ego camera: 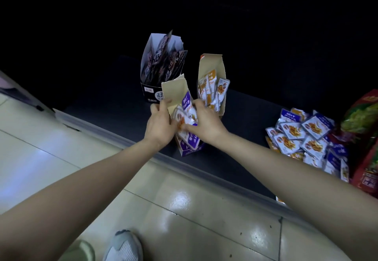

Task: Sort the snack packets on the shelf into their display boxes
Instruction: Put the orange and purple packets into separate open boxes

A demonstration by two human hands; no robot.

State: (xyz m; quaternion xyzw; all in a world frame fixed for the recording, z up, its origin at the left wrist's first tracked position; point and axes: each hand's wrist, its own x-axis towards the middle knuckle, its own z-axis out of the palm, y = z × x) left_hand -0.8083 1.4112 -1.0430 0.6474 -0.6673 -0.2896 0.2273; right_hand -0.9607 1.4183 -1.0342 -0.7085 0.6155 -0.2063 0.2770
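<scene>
Left arm: bare, reaching from 7 o'clock of the view up toward the centre, forearm nearly straight, wrist bent slightly inward.
Left hand [160,124]: back of the hand facing up, fingers curled over the left wall of the purple box [189,151], clamped on its edge.
Right arm: bare, coming in from 4 o'clock, forearm straight.
Right hand [205,122]: knuckles up, fingers curled down into the box mouth and closed on the purple packets [187,101] standing inside it.
Purple box: on the dark shelf [245,117] near its front edge, tilted, its brown flap raised at 12 o'clock, held between both hands.
Orange box [212,64]: at 1 o'clock of the purple box, just beside it, upright, holding orange packets [210,91].
Black box [151,93]: at 11 o'clock of the purple box, upright, filled with dark packets [163,60].
Loose pile [306,136]: mixed packets heaped on the shelf at 3 o'clock, well apart from the boxes.
Red bag [366,138]: at 3 o'clock of the pile, touching it.
Floor [184,209]: glossy pale tiles, with shoes [124,246] at 6 o'clock.
</scene>
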